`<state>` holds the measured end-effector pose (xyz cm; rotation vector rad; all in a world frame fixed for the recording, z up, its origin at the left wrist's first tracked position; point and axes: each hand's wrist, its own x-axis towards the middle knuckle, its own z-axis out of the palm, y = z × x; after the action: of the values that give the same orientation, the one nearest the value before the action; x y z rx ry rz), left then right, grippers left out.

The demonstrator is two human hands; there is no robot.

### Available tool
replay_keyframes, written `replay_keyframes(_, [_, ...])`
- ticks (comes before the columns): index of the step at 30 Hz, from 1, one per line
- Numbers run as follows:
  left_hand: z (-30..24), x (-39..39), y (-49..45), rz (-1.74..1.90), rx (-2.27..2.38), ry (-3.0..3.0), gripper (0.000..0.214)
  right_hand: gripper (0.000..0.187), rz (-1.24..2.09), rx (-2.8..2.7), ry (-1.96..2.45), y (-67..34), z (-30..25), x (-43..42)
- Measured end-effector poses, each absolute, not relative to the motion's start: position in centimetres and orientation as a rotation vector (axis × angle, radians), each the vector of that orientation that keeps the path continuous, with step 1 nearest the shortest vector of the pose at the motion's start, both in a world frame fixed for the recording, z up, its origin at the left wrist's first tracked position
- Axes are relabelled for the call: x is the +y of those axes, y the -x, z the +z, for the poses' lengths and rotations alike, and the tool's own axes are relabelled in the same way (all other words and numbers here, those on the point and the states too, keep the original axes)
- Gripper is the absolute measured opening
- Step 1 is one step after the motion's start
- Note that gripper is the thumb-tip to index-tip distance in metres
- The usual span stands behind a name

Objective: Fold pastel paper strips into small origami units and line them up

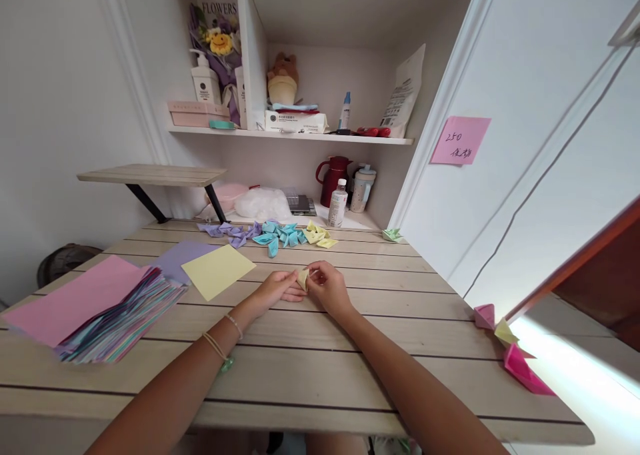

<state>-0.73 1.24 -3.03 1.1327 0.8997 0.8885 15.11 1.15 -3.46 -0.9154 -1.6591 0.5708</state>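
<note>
Between my two hands, over the middle of the slatted table (300,375), is a small folded piece of pale yellow paper (303,279). My left hand (278,287) pinches it from the left, with its lower fingers stretched out beneath. On the other side, my right hand (327,286) grips its right edge with curled fingers. A flat yellow sheet (219,270) lies to the left of my hands, partly over a purple sheet (180,260). Beyond my hands sit folded paper pieces in purple (240,232), blue (280,235) and yellow (320,235).
A stack of coloured paper (125,315) with a pink sheet (83,295) on top lies at the left. Paper boats (525,372) line the right edge, and a green folded piece (393,234) sits at the back. A bottle (338,205) and a red jug (334,180) stand behind.
</note>
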Motion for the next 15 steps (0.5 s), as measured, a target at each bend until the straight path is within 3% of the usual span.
replay_keyframes(8, [-2.4,1.0,1.1,0.844,0.864,-1.114,0.035,0.011,0.560,-1.681,0.837,-15.0,-3.7,1.2])
replay_keyframes(12, [-2.3,0.9,1.4,0.816,0.864,-1.151,0.034,0.008,0.828,-1.670,0.873,-15.6,-3.9,1.7])
replay_keyframes(15, [-2.4,1.0,1.3,0.820,0.897,-1.174,0.036,0.021,1.040,-1.678,0.879,-16.0,-3.8,1.9])
